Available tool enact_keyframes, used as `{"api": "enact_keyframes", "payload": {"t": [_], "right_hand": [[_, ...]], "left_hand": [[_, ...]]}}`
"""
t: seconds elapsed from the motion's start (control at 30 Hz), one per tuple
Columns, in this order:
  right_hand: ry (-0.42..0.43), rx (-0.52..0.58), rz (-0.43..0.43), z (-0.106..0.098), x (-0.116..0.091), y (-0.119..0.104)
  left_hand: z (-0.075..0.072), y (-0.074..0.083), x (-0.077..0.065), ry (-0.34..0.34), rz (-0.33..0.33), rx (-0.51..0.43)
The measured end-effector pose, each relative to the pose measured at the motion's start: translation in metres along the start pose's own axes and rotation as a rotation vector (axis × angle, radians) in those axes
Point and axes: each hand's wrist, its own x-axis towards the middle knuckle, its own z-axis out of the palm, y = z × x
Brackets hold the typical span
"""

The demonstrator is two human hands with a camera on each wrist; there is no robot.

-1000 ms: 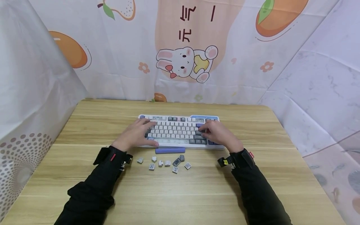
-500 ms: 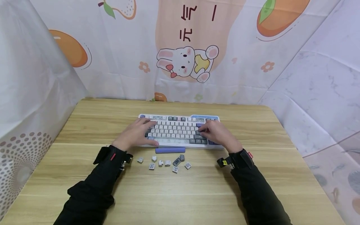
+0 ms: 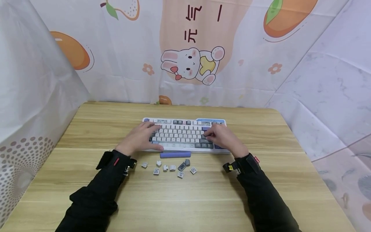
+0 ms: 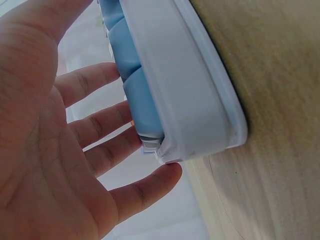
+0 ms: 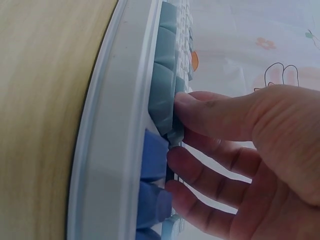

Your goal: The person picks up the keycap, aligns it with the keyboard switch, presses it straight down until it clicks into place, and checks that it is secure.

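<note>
A white keyboard (image 3: 181, 132) lies across the middle of the table, with rows of white, grey and blue keys. Over its left end my left hand (image 3: 138, 135) spreads its fingers, thumb toward the front edge. The left wrist view shows those fingers extended beside blue keycaps (image 4: 142, 102) and the white case (image 4: 172, 75). At the right end, my right hand (image 3: 223, 137) pinches a grey keycap (image 5: 176, 132) between thumb and index finger; its other fingers curl near the purple-blue keys (image 5: 154, 157). The index fingertip is partly hidden behind the thumb.
In front of the keyboard lies a long purple bar-shaped keycap (image 3: 175, 155). Several loose keycaps are scattered nearer the person, among them a white one (image 3: 156, 171) and a dark grey one (image 3: 182, 166). A printed curtain (image 3: 121, 87) hangs behind the wooden table (image 3: 162, 206).
My right hand and wrist have shifted very slightly left, its fingertips drawing a little closer at the grey keys. The left hand, keyboard and loose keycaps stay as they were.
</note>
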Motion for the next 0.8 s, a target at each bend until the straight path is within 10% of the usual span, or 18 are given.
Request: {"api": "enact_keyframes", "payload": {"t": [0.8], "right_hand": [[-0.004, -0.022, 0.019, -0.0005, 0.0, -0.0011]], "left_hand": [[-0.0007, 0.0008, 0.0002, -0.014, -0.015, -0.005]]}}
